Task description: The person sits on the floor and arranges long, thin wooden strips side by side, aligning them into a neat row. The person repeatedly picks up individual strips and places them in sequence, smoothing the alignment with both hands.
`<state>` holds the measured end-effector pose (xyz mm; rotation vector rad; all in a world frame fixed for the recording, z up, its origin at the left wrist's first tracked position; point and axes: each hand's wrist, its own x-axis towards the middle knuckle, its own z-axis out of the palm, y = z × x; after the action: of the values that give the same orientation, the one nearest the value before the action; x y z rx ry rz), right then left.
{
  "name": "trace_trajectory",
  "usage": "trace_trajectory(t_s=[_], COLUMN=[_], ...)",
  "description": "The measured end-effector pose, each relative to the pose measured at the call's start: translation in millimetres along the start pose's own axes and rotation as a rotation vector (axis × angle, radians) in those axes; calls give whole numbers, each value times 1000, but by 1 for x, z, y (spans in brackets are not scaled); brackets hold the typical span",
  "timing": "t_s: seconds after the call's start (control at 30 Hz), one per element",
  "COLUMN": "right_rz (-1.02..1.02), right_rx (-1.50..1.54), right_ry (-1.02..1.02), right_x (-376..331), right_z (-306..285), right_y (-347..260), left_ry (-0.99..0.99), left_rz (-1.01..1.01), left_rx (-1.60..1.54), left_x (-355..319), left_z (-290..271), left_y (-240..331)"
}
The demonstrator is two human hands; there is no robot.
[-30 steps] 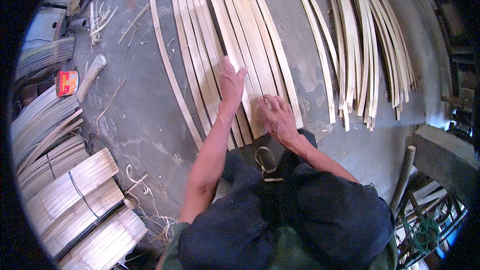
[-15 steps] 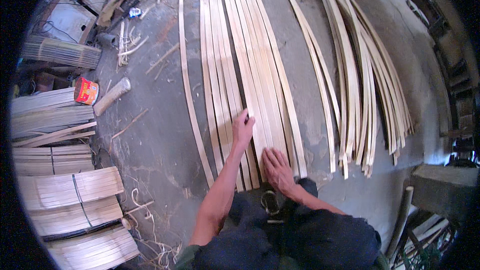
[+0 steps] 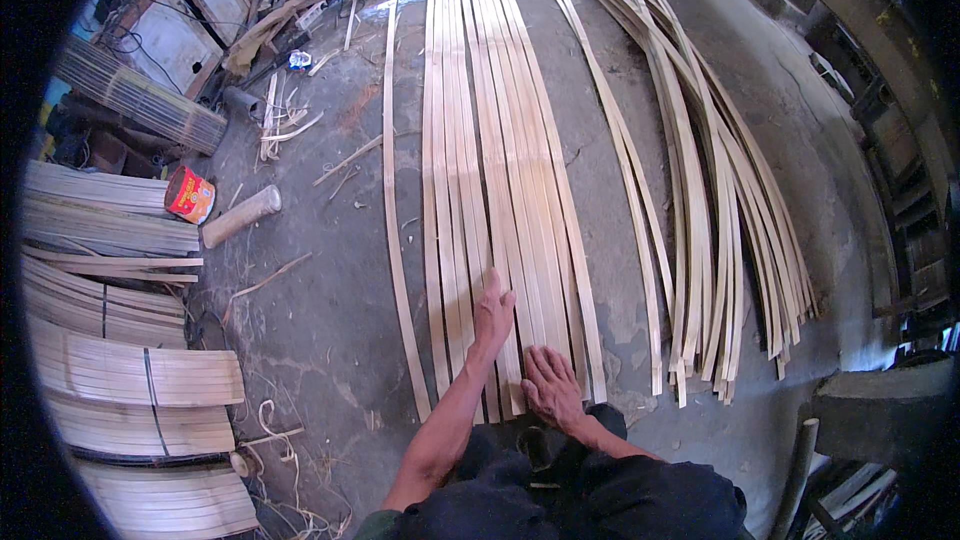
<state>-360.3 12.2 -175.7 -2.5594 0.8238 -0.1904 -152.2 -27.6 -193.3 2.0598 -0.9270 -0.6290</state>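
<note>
Long pale flat strips, which look like split bamboo or wood point(image 3: 535, 170), lie side by side lengthwise before me on a grey floor. A narrow dark gap splits them into two groups. My left hand point(image 3: 493, 312) is on the strips beside this gap, fingers curled together and thumb to the right; whatever is between the fingers is hidden. Nearer to me, my right hand point(image 3: 552, 387) lies flat with fingers spread, pressing on the near ends of the right group. A single strip point(image 3: 391, 170) lies apart on the left.
More loose strips point(image 3: 700, 200) lie fanned in a heap to the right. Tied slat bundles point(image 3: 145, 375) are stacked at left, near a red tin point(image 3: 190, 194) and a short round log point(image 3: 241, 217). Offcuts point(image 3: 285, 125) litter the floor. A concrete block point(image 3: 880, 398) stands at near right.
The whole view has shifted, showing more of the far strip ends. The gap beside my left hand looks narrower. My right hand stays flat on the near strip ends.
</note>
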Motion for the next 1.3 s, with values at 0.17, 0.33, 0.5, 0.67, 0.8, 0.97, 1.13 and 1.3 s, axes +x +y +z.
trace_trajectory(t_s=[0.17, 0.33, 0.5, 0.67, 0.8, 0.97, 1.13, 1.3], right_rz=[4, -19, 22, -3, -14, -39, -58, -26], right_rx=[-19, 1, -4, 2, -1, -21, 4, -1], right_ry=[10, 16, -18, -13, 6, 26, 19, 14], right_x=[0, 2, -2, 0, 0, -3, 0, -4], right_z=[-4, -3, -7, -4, -4, -1, 0, -5], right_y=[0, -3, 2, -1, 1, 10, 6, 8], left_ry=[8, 136, 55, 59, 197, 425, 558, 454], left_rz=[35, 90, -1, -128, -72, 113, 187, 106], left_rx=[-21, 75, 78, -140, -160, -197, -97, 35], left_x=[-1, 1, 2, 2, -5, -19, -15, -4], left_z=[7, 7, 4, 5, 0, -28, -72, -90], left_y=[-3, -25, -11, -21, 0, 45, 19, -18])
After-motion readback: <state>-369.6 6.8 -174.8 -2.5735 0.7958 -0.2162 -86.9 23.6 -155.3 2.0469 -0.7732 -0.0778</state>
